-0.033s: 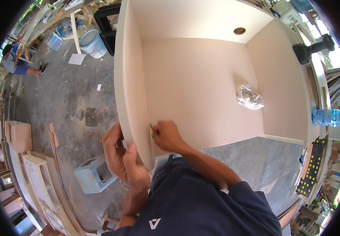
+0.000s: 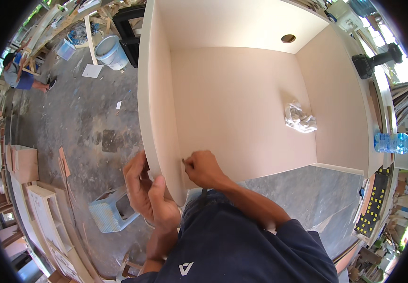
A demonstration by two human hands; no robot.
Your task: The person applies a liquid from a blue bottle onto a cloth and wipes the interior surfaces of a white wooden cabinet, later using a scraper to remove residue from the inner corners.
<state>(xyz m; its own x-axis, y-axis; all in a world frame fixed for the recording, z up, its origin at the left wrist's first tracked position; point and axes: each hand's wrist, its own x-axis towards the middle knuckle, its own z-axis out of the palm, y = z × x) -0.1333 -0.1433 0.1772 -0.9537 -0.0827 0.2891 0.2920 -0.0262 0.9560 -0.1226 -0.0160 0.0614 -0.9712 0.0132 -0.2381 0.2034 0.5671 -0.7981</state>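
A pale beige open cabinet box [image 2: 241,113] stands before me. My left hand [image 2: 152,191] is closed on the near end of its left side panel [image 2: 148,85], fingers on the outer face and thumb along the front edge. Inside the box, my right hand [image 2: 205,169] is closed in a pinch beside that panel's inner face, close to the corner with the back board. A small dark tip shows at its fingertips, too small to name. A crumpled white cloth or plastic wad [image 2: 300,118] lies inside the box toward the right.
A black cordless drill [image 2: 376,60] and a blue-tinted water bottle [image 2: 395,142] are beyond the box's right side. On the floor at left are a light blue plastic stool [image 2: 112,214], a bucket [image 2: 112,52] and wooden boxes [image 2: 23,163]. Another person [image 2: 20,78] sits far left.
My right hand has slid a little toward me along the left panel's inner face. My left hand keeps its hold on the panel, almost in the same place.
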